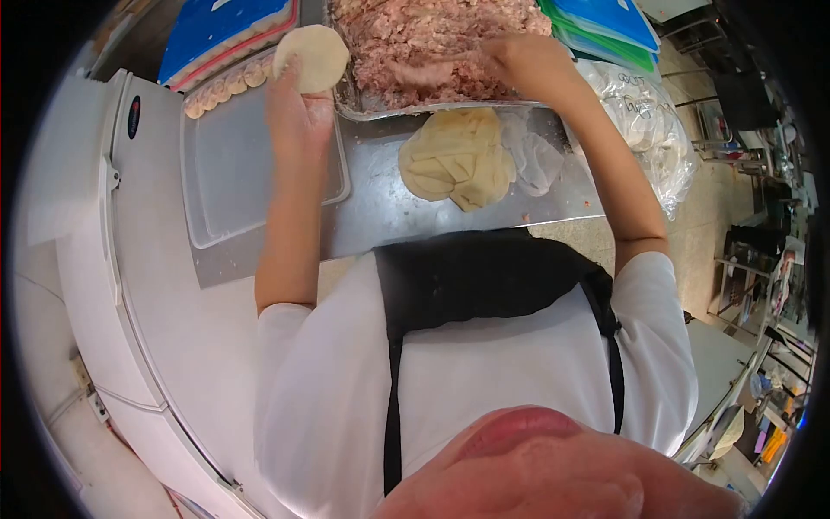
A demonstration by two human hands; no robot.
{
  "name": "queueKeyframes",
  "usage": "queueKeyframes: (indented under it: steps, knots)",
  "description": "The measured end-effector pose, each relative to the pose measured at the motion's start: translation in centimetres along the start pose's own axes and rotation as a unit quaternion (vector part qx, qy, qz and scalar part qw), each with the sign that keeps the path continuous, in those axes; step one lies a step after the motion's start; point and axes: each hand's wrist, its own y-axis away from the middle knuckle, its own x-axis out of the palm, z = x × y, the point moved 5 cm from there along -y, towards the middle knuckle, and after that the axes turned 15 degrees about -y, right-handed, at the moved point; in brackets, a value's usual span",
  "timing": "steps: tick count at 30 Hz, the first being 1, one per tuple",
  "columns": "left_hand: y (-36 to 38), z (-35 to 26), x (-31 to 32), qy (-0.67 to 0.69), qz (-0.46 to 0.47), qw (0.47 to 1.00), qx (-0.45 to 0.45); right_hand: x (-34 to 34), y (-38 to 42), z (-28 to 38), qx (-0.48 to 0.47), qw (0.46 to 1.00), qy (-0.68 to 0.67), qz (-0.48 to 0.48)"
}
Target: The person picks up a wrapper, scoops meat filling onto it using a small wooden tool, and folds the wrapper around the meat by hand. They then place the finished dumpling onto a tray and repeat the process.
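Note:
My left hand holds up a round, pale dumpling wrapper, which lies flat across the fingers above the left edge of the filling tray. My right hand is closed over the minced meat filling in the large metal tray. A long, pinkish shape, smeared by motion, reaches left from its fingers, and I cannot make out what it is. Nearer to me, a stack of yellowish dumpling wrappers rests on the steel table, beside crumpled clear plastic.
Left of the wrappers lies a translucent tray with a row of filled dumplings along its far edge. Blue-lidded containers stand behind it. Green and blue lids and a bulging plastic bag are at right. A white fridge flanks the left.

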Motion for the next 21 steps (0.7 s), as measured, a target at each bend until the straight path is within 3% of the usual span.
queueKeyframes:
  steps: [3, 9, 11, 13, 14, 17, 20, 21]
  knots:
    - [0.3, -1.2, 0.3, -0.008, 0.012, 0.999, 0.046, -0.5, 0.2, 3.5, -0.020, 0.986, 0.049, 0.160]
    - [0.7, -2.8, -0.4, -0.015, -0.012, 0.996, 0.089, -4.0, -6.1, 4.0, -0.118, 0.978, 0.173, 0.007]
    - [-0.2, -3.2, -0.5, 0.010, -0.013, 0.994, 0.105, 2.9, -7.6, 1.5, -0.083, 0.996, 0.020, -0.023]
    - [-0.2, -3.4, -0.6, 0.020, -0.013, 0.993, 0.114, 5.0, -7.1, 4.5, -0.120, 0.992, 0.032, 0.028]
    - [-0.2, -3.7, -0.7, 0.023, -0.013, 0.993, 0.118, 4.4, -5.1, 8.5, -0.172, 0.973, 0.118, 0.093]
    - [0.7, -4.2, -1.1, -0.023, -0.053, 0.993, 0.100, 1.8, -1.5, 10.4, -0.171, 0.965, 0.106, 0.167]
    - [0.0, -3.4, -2.0, -0.017, -0.037, 0.995, 0.096, -2.3, -4.0, 8.3, -0.141, 0.982, 0.082, 0.094]
    - [-0.1, -3.2, -2.0, -0.014, -0.038, 0.995, 0.092, -1.2, -5.6, 6.6, -0.130, 0.971, 0.182, 0.085]
